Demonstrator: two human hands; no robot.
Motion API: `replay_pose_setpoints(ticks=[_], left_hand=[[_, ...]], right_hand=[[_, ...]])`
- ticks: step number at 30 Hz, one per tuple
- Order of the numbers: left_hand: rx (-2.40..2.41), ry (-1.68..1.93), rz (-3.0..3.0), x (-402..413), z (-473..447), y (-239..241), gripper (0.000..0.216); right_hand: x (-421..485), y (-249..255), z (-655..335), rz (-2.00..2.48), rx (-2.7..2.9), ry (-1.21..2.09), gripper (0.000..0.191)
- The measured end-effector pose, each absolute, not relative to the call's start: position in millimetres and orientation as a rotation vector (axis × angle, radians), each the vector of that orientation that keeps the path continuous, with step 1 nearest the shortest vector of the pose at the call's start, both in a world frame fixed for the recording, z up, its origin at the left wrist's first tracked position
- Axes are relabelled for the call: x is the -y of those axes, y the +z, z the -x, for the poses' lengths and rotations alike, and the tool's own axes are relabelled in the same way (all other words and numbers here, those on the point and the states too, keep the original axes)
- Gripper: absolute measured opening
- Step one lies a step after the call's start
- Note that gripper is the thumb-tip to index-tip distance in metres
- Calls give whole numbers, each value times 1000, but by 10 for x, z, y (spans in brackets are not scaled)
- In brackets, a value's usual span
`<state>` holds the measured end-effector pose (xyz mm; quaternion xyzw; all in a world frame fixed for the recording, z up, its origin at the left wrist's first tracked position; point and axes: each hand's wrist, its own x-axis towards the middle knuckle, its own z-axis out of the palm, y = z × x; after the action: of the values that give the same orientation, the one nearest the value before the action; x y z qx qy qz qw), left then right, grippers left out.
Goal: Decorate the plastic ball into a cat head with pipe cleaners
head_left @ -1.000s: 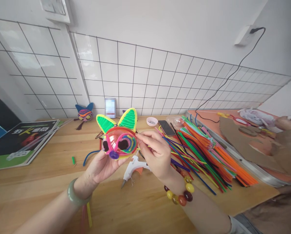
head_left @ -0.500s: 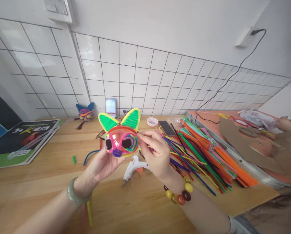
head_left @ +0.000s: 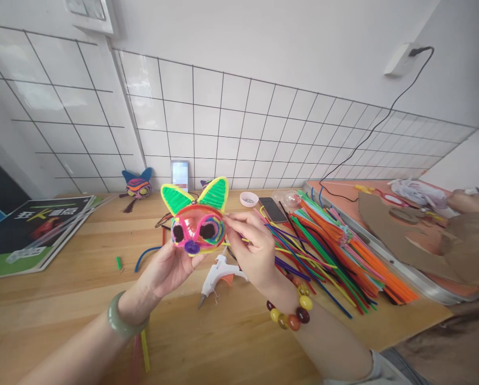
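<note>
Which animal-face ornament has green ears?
The animal-face ornament held by the left hand and right hand: its green ears are edged in yellow. The ornament standing near the tiled wall has blue ears instead.

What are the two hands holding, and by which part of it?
A translucent red animal head with fuzzy yellow-edged green ears: the left hand supports its underside; the right hand pinches its right edge, below one ear.
</note>
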<state>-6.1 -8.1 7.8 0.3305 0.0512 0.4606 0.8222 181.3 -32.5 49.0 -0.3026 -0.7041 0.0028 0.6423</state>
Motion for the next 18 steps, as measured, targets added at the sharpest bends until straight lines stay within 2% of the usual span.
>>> replay_pose_setpoints(ticks=[11, 18], left_hand=[[-195, 1048, -647, 123, 32, 97, 27], [-267, 1134, -674, 180, 4, 183, 36]], right_hand=[[308, 505, -1823, 677, 1586, -15, 35], [273, 482, -1858, 661, 1567, 131, 34]])
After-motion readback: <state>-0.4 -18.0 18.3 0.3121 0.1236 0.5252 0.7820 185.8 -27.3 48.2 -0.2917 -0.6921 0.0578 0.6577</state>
